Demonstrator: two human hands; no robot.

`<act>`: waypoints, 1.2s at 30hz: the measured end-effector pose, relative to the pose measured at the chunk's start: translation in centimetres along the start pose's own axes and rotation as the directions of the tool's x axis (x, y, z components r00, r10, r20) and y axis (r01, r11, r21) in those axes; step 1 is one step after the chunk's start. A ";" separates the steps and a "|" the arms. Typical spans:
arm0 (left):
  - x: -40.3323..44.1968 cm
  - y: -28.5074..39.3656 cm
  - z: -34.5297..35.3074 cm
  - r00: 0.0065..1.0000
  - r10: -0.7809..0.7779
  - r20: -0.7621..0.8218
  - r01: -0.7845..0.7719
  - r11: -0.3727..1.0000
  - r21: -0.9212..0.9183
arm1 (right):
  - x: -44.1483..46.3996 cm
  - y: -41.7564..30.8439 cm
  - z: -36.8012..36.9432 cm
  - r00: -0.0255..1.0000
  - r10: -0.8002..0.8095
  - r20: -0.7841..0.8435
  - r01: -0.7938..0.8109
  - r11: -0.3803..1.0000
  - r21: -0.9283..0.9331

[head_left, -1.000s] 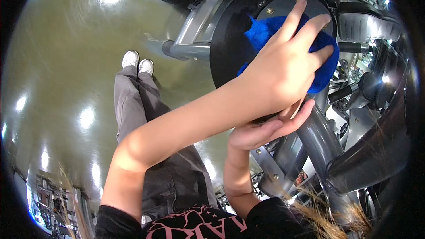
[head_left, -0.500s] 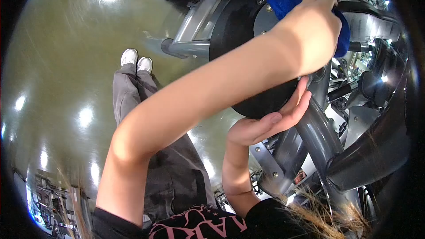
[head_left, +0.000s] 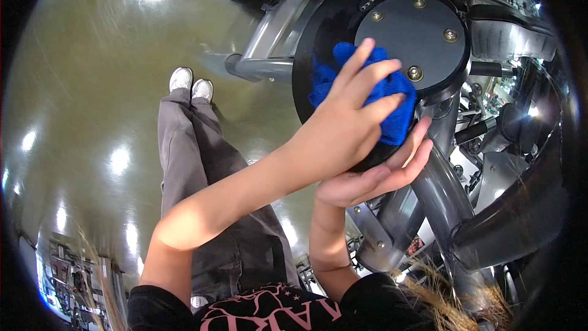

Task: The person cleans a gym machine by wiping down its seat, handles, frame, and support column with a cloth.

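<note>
My left hand (head_left: 349,116) reaches across from the left, its back up and its fingers spread over a bunched blue cloth (head_left: 397,116). It holds the cloth against the lower face of a large black disc (head_left: 306,55). A round dark grey cover (head_left: 409,34) with several bolts sits on the disc's upper right. My right hand (head_left: 386,178) is cupped palm up at the disc's bottom edge, fingers stretched toward the upper right. The cloth and left hand hide part of the disc's face.
Thick grey tubes (head_left: 444,187) of the exercise machine run down at the right, beside a dark pad (head_left: 511,227). Another pad (head_left: 511,29) is at the upper right. My shoes (head_left: 181,79) stand on the shiny greenish floor (head_left: 92,86).
My left hand and the blue cloth went up to the cover's upper right, then came back down and left onto the disc's lower face. My right hand stays near the bottom edge.
</note>
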State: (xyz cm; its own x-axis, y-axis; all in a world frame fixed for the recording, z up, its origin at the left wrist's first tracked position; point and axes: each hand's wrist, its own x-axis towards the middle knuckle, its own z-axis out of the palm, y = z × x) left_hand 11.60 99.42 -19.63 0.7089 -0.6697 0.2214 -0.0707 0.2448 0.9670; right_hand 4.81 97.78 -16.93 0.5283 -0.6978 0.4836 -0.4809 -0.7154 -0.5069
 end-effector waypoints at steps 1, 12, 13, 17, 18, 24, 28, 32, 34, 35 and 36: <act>-0.8 -0.7 0.0 1.000 -0.020 -0.019 0.020 1.000 -0.022 | 0.0 0.2 0.1 1.000 -0.013 -0.003 0.013 1.000 0.009; -1.6 -6.1 0.2 0.971 -0.226 -0.075 0.228 0.973 0.029 | 0.0 0.2 -0.2 0.998 -0.008 0.059 0.007 1.000 0.010; -1.3 -6.5 0.3 0.967 -0.241 -0.088 0.247 0.966 0.069 | 0.0 0.2 -0.3 0.998 -0.008 0.067 0.007 1.000 0.002; 0.9 -9.5 -0.1 0.978 -0.207 -0.010 0.207 0.978 0.029 | 0.0 0.2 -0.1 0.999 -0.006 0.046 0.006 1.000 0.002; 1.3 -10.2 -0.1 0.986 -0.164 0.000 0.164 0.986 0.027 | 0.0 0.2 -0.1 0.999 -0.005 0.036 0.005 1.000 0.001; 3.7 -13.6 -0.3 0.996 -0.016 0.085 0.012 0.999 0.040 | 0.0 0.2 0.3 1.000 -0.031 0.004 0.031 0.999 -0.011; 5.5 -14.9 -0.2 0.990 0.064 0.124 -0.070 0.997 0.045 | 0.0 0.2 0.3 0.998 -0.062 0.009 0.062 0.997 -0.036; 7.1 -15.8 0.1 0.980 0.138 0.142 -0.151 0.985 0.083 | -0.1 0.3 0.9 0.998 -0.052 -0.038 0.054 0.997 0.060; 8.3 -16.2 0.6 0.977 0.163 0.140 -0.174 0.982 0.075 | -0.1 0.3 0.9 0.998 -0.051 -0.034 0.054 0.996 0.072; 9.1 -16.3 0.9 0.976 0.175 0.132 -0.187 0.979 0.083 | 0.0 0.3 0.9 0.998 -0.052 -0.033 0.054 0.996 0.076; 9.9 -16.3 1.2 0.974 0.190 0.124 -0.201 0.975 0.090 | -0.1 0.3 0.8 0.998 -0.055 -0.026 0.057 0.996 0.070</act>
State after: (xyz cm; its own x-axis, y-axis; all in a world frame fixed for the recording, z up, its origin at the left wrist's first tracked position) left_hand 18.91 88.00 -33.06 0.5897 -0.6930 0.4146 -0.2747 0.3107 0.9100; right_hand 5.19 97.63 -17.69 0.5358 -0.6581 0.5290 -0.3998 -0.7496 -0.5275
